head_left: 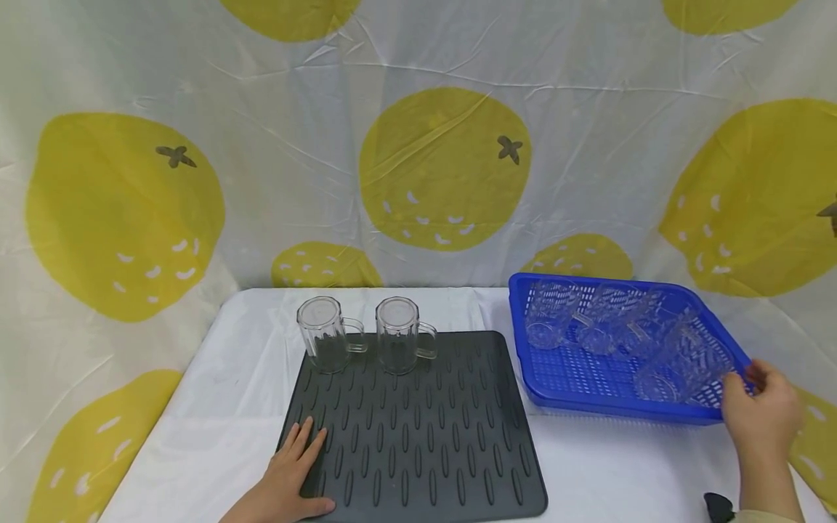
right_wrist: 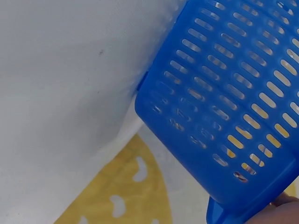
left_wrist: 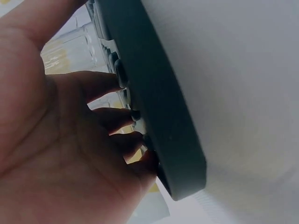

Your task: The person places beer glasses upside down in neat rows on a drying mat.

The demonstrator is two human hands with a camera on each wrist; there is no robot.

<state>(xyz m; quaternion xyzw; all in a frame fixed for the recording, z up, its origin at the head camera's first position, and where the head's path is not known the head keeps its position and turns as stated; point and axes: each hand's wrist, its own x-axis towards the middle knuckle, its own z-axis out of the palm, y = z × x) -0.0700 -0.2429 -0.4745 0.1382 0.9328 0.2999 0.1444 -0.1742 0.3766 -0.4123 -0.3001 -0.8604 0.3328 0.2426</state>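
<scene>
My left hand (head_left: 288,472) rests on the left front part of a dark grey ribbed mat (head_left: 405,436), fingers spread. In the left wrist view, its fingertips touch the ridges beside the mat's thick edge (left_wrist: 173,140). Two clear glass mugs, a left one (head_left: 329,341) and a right one (head_left: 397,341), stand at the mat's back left, handles pointing right. At the far right my right hand (head_left: 761,410) grips the rim of a blue plastic basket (head_left: 575,385) at its front right corner. Slots show in the basket's wall (right_wrist: 215,93) in the right wrist view.
Several clear glass mugs (head_left: 680,363) lie tilted inside the basket, the nearest close to my right hand. A white cloth (head_left: 216,407) covers the table. Behind it hangs a lemon-print curtain (head_left: 445,167). A small black object (head_left: 719,506) shows beside my right wrist.
</scene>
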